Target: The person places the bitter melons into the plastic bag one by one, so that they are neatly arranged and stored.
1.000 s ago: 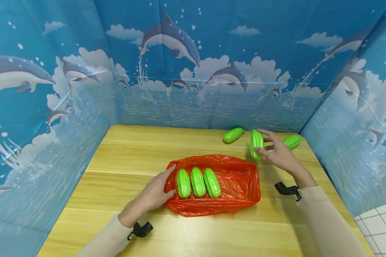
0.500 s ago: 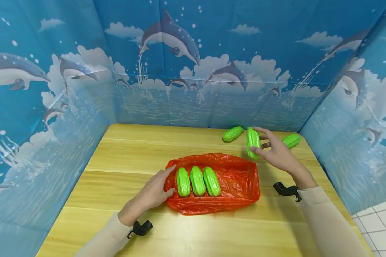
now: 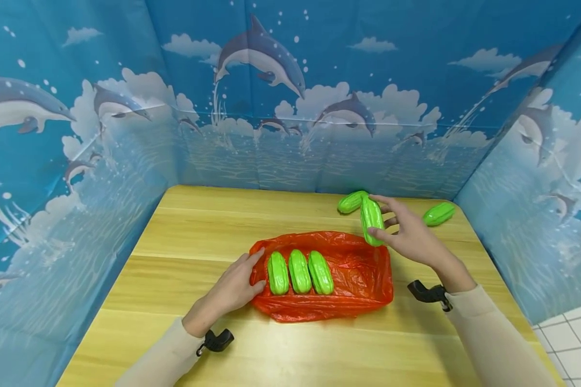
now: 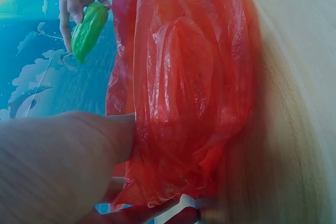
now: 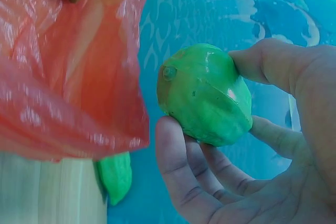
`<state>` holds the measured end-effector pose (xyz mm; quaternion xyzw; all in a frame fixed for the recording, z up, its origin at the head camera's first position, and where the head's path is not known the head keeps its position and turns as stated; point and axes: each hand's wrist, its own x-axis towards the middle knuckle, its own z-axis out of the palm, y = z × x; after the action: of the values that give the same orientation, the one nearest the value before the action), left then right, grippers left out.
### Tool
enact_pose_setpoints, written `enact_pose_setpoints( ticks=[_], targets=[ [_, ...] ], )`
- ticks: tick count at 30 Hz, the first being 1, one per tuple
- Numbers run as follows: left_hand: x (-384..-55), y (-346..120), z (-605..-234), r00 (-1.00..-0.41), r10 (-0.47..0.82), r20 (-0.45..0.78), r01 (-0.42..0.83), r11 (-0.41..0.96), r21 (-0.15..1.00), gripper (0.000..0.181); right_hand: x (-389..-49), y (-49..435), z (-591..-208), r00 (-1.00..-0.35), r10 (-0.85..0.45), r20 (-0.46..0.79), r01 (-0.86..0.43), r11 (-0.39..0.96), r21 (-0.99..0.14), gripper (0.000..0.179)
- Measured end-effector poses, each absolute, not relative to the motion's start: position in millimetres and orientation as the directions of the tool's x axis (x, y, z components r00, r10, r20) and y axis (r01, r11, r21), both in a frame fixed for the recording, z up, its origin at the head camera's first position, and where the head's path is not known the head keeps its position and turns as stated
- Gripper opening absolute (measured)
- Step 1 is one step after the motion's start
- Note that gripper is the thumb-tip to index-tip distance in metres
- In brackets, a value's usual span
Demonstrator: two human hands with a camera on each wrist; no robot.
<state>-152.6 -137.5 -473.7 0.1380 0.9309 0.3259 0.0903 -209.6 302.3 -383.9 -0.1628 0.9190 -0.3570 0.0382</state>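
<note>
My right hand (image 3: 406,234) pinches a ridged, glossy green cucumber (image 3: 372,220) between thumb and fingers. It is raised over the back right rim of the red plastic bag (image 3: 319,317). The right wrist view shows the rounded end of this held cucumber (image 5: 210,95). Three more cucumbers lie side by side in the left half of the spread bag, the middle cucumber (image 3: 299,271) among them. At the bag's left end, my left hand (image 3: 232,285) holds its edge with thumb and fingers; in the left wrist view, red film (image 4: 184,87) hides part of those fingers.
One cucumber (image 3: 349,203) lies near the table's back edge, partly overlapped by the held one. Another cucumber (image 3: 438,214) is by the back right corner. Dolphin-print curtains (image 3: 271,150) enclose the wooden table (image 3: 184,226) at the back and sides.
My right hand has carried its cucumber leftward and a little nearer, from beside the bag's back right corner to over its rim. My left hand stays at the bag's left end.
</note>
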Motion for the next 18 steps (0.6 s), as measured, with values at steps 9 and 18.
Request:
enact_pose_setpoints(
  ticks=[9,18],
  targets=[
    [-153.2,-134.6,-472.4,-0.945,0.322,-0.060,0.212,0.739,0.640,0.083,-195.8,286.8,-385.5,-0.927,-0.372,0.033,-0.297,0.680,-0.671,0.083],
    [-152.8,-136.2,-472.6,-0.943,0.328,-0.048,0.226,0.742,0.631,0.084,-185.4,271.6,-393.3,-0.919,-0.394,0.026,-0.316,0.693,-0.648,0.082]
  ],
)
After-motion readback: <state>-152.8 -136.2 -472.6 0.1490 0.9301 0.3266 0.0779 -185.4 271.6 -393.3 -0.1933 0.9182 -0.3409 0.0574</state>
